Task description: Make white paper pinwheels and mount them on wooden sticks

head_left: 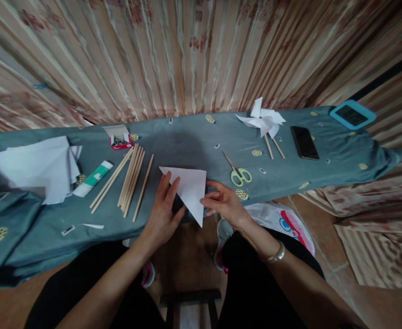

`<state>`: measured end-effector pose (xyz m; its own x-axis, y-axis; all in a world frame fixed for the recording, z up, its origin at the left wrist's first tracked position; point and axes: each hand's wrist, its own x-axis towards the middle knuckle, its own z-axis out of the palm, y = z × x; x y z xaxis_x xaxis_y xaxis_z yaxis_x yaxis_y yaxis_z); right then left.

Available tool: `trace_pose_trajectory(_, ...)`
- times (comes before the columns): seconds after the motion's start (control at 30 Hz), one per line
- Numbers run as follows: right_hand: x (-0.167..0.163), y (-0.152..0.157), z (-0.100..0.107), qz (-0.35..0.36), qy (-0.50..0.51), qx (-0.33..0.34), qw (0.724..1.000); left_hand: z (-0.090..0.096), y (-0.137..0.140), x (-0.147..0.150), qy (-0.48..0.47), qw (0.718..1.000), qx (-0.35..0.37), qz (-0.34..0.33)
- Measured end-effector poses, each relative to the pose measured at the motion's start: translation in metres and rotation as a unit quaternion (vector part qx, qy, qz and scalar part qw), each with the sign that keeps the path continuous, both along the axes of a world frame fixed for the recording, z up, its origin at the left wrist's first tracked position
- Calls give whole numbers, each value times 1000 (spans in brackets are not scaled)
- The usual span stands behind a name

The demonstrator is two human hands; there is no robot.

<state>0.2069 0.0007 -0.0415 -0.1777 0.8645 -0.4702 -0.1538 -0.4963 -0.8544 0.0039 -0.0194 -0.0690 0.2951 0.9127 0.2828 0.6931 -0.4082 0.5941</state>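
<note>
A white sheet of paper (pixel 190 183), folded into a triangle, lies at the table's front edge, one corner pointing toward me past the edge. My left hand (pixel 164 210) rests on its left side; the fingers are stretched out and apart, two of them touching the paper, with the thumb clear of it. At the opposite edge, my right hand (pixel 223 203) pinches the paper, its thumb on top and other fingers bent by the side. Green-handled scissors (pixel 238 173) lie right of the paper. On its left, several wooden sticks (pixel 132 178) lie loosely together.
Further left are a glue stick (pixel 93 179), a stack of white paper (pixel 36 167) and an open red box (pixel 120 140) of small metal pieces. To the right are paper pinwheels (pixel 262 119) on sticks, a phone (pixel 304 142) and a blue-framed timer (pixel 352 114). A curtain (pixel 173 59) hangs behind.
</note>
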Motion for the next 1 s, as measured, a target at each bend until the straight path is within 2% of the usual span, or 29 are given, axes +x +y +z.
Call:
trace_pose_trajectory(0.17, -9, -5, 0, 12, 1, -11, 1000, -1, 8, -6, -78, 995, -30, 52)
trace_pose_trajectory(0.33, -15, -8, -1, 3, -8, -4, 1000, -5, 13, -4, -114, 991, -46, 57)
trace_pose_trajectory(0.4, -17, -9, -2, 7, -6, 1, 1000, -6, 15, 0, -175, 980, -62, 65)
trace_pose_trajectory(0.47, -20, -11, -4, 11, 1, 10, 1000, -5, 19, 3, -300, 945, -95, 88)
trace_pose_trajectory(0.57, -22, -14, -8, 15, 1, 31, 999, 5, 27, 6, -469, 859, -148, 141)
trace_pose_trajectory(0.73, -23, -19, -14, 36, -30, 66, 997, 27, 33, 9, -576, 755, -278, 144)
trace_pose_trajectory(0.83, -24, -22, -19, 44, -46, 83, 994, 32, 33, 12, -601, 714, -318, 169)
trace_pose_trajectory(1.0, -17, -20, -15, 88, -116, 151, 978, 33, 35, 12, -627, 679, -322, 207)
